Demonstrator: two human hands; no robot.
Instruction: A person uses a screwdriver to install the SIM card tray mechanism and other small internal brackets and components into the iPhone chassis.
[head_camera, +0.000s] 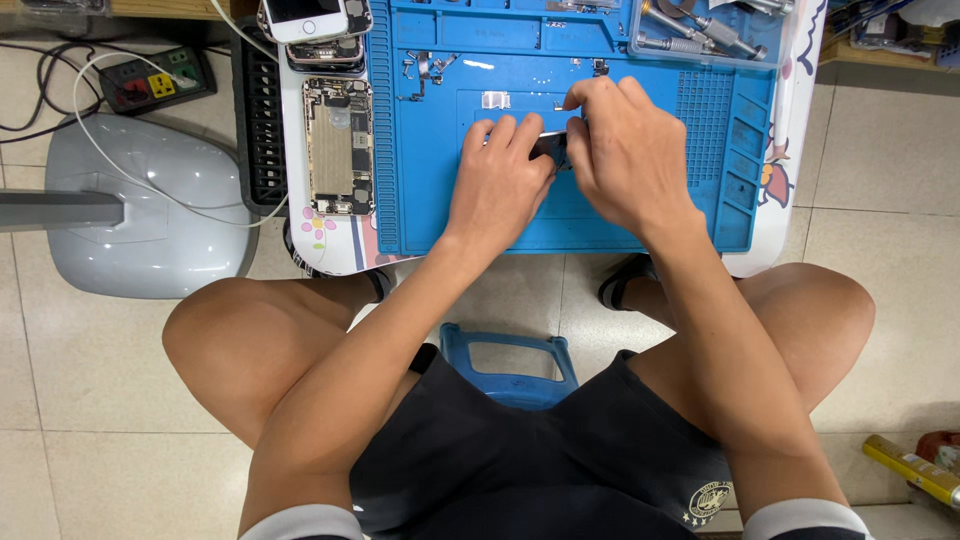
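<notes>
Both my hands meet over the middle of a blue repair mat (620, 70) on a small white table. My left hand (497, 180) presses down on a small dark flat phone part (552, 147), its fingers curled over the part's near edge. My right hand (622, 150) pinches the same part from the right, thumb and forefinger closed at its top corner. Most of the part is hidden under my fingers. Tiny metal brackets and screws (425, 70) lie on the mat above my left hand.
An opened phone body (338, 145) lies left of the mat, with stacked phones (312, 25) above it. A clear tray of metal tools (700, 30) sits top right. A power strip (160, 82), cables and a grey lamp base (150, 210) are on the floor at left; a blue stool (508, 365) is under me.
</notes>
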